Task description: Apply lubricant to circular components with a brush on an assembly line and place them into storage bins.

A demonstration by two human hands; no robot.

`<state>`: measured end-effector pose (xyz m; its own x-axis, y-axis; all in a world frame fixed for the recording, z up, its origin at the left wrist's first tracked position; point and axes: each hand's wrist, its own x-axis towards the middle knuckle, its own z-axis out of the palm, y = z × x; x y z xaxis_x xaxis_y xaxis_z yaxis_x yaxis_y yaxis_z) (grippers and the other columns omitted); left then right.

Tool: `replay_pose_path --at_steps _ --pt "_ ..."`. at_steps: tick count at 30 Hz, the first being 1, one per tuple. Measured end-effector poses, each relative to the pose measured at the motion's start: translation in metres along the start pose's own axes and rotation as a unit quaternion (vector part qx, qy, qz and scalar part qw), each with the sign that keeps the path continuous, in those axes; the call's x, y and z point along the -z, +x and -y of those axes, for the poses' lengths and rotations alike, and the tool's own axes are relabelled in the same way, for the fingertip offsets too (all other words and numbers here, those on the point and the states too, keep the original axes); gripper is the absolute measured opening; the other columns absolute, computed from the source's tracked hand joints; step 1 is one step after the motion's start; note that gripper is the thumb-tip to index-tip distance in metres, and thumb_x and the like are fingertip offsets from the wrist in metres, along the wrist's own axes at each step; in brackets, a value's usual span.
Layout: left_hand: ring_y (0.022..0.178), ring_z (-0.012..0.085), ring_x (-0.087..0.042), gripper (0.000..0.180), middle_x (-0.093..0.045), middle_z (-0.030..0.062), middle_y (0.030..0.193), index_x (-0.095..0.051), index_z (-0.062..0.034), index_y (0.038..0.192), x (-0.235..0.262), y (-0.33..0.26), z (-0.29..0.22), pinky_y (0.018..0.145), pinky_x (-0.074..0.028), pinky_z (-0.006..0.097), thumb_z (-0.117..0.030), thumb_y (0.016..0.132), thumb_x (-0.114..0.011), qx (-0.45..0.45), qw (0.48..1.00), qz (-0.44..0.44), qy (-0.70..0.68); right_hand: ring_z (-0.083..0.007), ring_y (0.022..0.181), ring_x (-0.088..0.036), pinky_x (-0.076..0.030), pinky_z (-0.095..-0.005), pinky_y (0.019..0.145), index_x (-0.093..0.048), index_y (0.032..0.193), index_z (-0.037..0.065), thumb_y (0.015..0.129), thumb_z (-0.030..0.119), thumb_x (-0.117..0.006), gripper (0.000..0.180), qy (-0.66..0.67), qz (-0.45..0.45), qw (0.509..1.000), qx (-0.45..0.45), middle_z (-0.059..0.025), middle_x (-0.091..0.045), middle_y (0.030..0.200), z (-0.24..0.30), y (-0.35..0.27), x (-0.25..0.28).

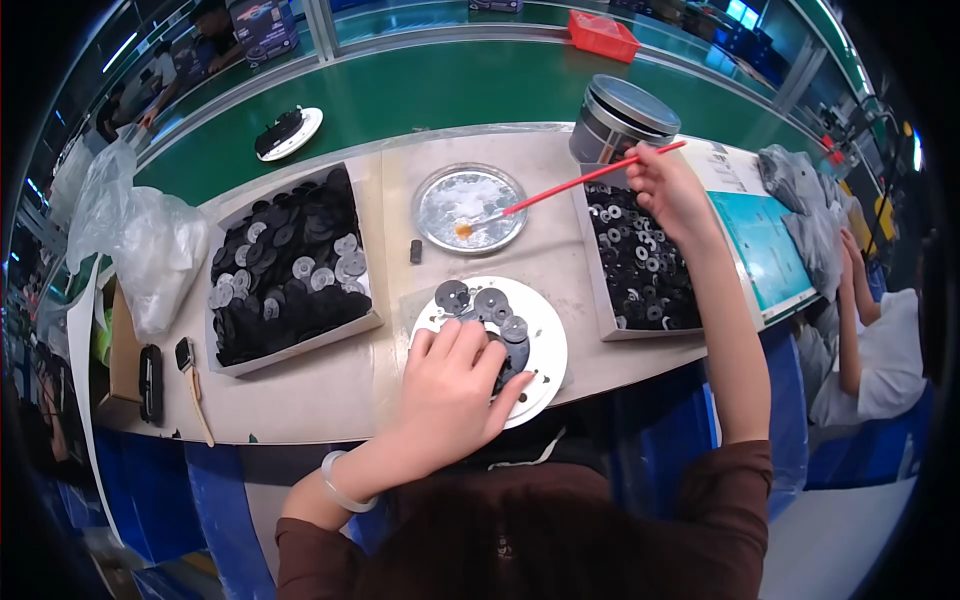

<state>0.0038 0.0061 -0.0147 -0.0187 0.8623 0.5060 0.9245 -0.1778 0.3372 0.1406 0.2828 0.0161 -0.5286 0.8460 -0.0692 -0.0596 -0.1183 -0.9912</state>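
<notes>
In the head view, the right hand [672,195] is raised over the right part of the desk [300,412], pinching a slim red stick [560,190] between thumb and fingertips, near its far end. The stick's long axis runs aslant, from beside the metal can [600,128] at the far edge down toward the left and the near edge. Its pale tip points into a round metal dish [424,232], which lies around the middle of the desk toward the far edge. In the dish are a whitish smear [475,190] and an orange dab [463,230], the tip close to the dab.

The left hand [450,385] rests over a white disc [548,350] close to the middle of the near edge, its fingers bent, the thumb spread off to the right. Whether it pinches a part beneath cannot be told. Round grey pieces [491,304] lie flat on the disc, just beyond the fingertips.

Toward the left edge stands an open box [300,352] heaped with dark discs [290,270]; on the right, another box [650,335] carries black and grey rings [640,245]. A small black block [416,251] lies between the left box and the dish. By the near left corner lie a watch [190,372] and a black case [151,385].
</notes>
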Motion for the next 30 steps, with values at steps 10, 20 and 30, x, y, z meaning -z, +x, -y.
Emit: replay_pose_path --at_steps 10,20,30 --pt "0.069 0.0239 -0.044 0.025 -0.045 0.0082 0.073 -0.053 -0.0025 0.073 -0.006 -0.002 -0.001 0.062 -0.033 0.034 -0.021 0.066 -0.07 -0.006 0.999 -0.031 0.021 -0.0034 0.055 -0.047 -0.038 -0.0156 0.043 -0.053 0.085 0.002 0.087 0.016 -0.05 0.014 -0.246 0.076 0.925 0.281 -0.0014 -0.053 0.07 0.017 -0.03 -0.068" --pt "0.084 0.0226 -0.041 0.049 -0.051 0.0061 0.114 -0.056 -0.002 0.108 -0.007 0.0 0.0 0.068 -0.036 0.03 -0.028 0.067 -0.063 0.016 0.996 -0.044 0.081 -0.0095 0.06 -0.055 -0.04 -0.0212 0.049 -0.057 0.088 0.001 0.084 0.01 -0.052 0.011 -0.42 0.143 0.822 0.358 -0.0058 -0.061 0.073 -0.004 -0.024 -0.102" --pt "0.074 0.0192 -0.041 0.042 -0.057 0.006 0.112 -0.059 0.0008 0.098 -0.004 0.002 0.001 0.066 -0.034 0.027 -0.02 0.063 -0.068 0.005 0.999 -0.025 0.045 -0.0138 0.068 -0.057 -0.045 -0.0226 0.057 -0.056 0.087 0.001 0.081 0.002 -0.054 0.007 -0.443 0.138 0.819 0.337 -0.0071 -0.06 0.079 -0.016 -0.023 -0.089"
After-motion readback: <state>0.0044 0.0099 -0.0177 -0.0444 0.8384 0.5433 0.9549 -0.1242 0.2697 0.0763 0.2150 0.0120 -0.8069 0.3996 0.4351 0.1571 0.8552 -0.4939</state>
